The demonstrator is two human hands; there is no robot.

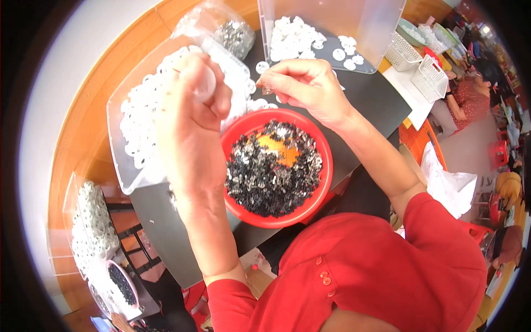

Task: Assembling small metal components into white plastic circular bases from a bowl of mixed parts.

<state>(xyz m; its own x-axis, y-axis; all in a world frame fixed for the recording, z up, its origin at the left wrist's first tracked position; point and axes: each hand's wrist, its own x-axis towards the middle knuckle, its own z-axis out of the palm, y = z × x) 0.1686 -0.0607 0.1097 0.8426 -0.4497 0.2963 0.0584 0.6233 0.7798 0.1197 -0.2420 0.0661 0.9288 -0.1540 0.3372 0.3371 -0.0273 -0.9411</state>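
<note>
My left hand is raised over the edge of the clear bin, its fingers curled round a white round plastic piece. To its right, my right hand pinches a small metal clip between thumb and fingertips. The two hands are apart. Below them stands a red basin, filled with small black and silver metal parts; an orange patch of its bottom shows among them. White ring-shaped plastic parts heap up in the clear bin, which my left hand partly hides.
At the back of the dark table, a clear box holds white discs. A plastic bag of metal parts lies beside it. White baskets stand on a table at right, near a seated person. More parts sit lower left.
</note>
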